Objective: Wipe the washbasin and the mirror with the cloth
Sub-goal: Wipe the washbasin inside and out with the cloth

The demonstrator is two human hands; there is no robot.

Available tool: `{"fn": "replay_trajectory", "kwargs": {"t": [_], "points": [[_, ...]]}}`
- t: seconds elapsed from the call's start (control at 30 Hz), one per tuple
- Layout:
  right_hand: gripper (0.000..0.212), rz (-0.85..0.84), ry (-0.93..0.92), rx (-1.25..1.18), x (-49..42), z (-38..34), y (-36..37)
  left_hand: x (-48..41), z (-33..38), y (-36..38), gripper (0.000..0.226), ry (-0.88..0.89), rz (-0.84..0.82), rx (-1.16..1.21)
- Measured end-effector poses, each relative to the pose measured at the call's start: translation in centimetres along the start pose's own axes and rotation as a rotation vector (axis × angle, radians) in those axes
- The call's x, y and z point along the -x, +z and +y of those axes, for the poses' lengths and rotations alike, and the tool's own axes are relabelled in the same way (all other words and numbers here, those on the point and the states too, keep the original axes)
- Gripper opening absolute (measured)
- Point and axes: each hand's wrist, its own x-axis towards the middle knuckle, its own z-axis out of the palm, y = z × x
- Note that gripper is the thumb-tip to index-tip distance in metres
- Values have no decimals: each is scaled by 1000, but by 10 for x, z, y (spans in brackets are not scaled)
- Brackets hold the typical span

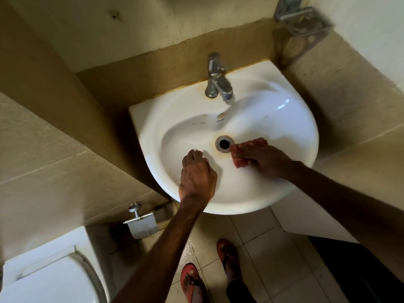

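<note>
The white washbasin [284,132] hangs in a corner, with brown stains around its drain [224,143]. Just right of the drain lies a reddish cloth [261,141]. My right hand [262,160] lies flat on the cloth and presses it against the bowl, fingers stretched towards the drain. My left hand [196,171] rests inside the bowl at the front left; its fingers bend down onto the porcelain and it holds nothing. No mirror is in view.
A chrome tap [218,79] stands at the back rim. A metal holder [301,18] is fixed to the wall at the upper right. A paper holder [142,224] and a toilet [50,276] are at the lower left. My feet in red sandals [192,281] stand on the tiled floor.
</note>
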Motion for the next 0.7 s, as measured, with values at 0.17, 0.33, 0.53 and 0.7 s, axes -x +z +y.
{"fn": "replay_trajectory", "kwargs": {"t": [0.17, 0.33, 0.53, 0.7], "points": [[53, -89, 8, 274, 52, -15, -26, 0, 2, -2, 33, 45, 10, -43], [53, 53, 9, 316, 87, -27, -32, -2, 2, -3, 21, 58, 38, -31], [68, -17, 147, 354, 53, -9, -17, -3, 0, -1, 18, 105, 49, -94], [48, 234, 181, 349, 85, -3, 2, 7, 25, 4, 25, 93, -28, 1]]}}
